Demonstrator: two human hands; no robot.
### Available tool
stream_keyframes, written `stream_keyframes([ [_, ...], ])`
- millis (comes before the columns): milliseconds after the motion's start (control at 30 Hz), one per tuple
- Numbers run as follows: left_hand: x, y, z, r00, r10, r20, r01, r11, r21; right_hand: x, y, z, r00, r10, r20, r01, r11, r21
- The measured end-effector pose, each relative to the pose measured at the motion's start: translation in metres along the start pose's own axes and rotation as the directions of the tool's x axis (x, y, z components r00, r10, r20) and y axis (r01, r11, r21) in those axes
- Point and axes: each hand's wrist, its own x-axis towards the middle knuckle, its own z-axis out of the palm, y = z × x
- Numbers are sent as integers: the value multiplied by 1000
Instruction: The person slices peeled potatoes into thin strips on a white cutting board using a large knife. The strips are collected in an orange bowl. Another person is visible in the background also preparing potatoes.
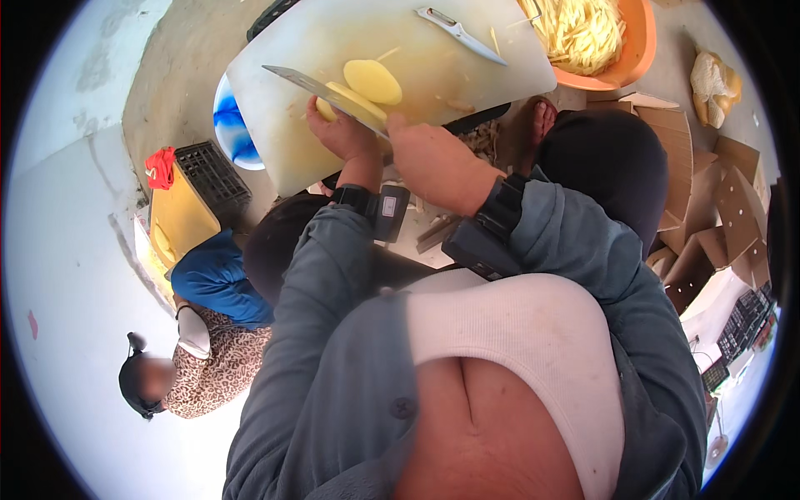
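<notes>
My right hand (437, 159) grips the handle of a wide-bladed kitchen knife (294, 76), whose blade slants up and left across the cutting board. My left hand (347, 134) is at the near side of the blade, its fingers holding a peeled potato (323, 109). Just beyond the blade is a pale yellow cut piece (356, 100), and beside it a flat oval potato slice (373, 81) lies on the white cutting board (437, 81). A white-handled peeler (462, 37) rests towards the board's far right. The knife handle is mostly hidden in my fist.
An orange basin (640, 50) of potato strips (581, 34) stands right of the board. Under its left edge shows a blue-and-white basin (234, 122). A black crate (215, 178) and another person (219, 350) are at left; cardboard boxes (681, 162) and a bag (712, 87) at right.
</notes>
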Motion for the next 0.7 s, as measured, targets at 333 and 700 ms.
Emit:
stream_keyframes([
  [333,3,1,-1,999,-43,11,44,998,-40,7,-3,-1,998,44,50,-45,999,14],
  [700,-11,44,9,961,-273,38,273,921,-277,10,-3,7,999,19,42,-20,1000,19],
])
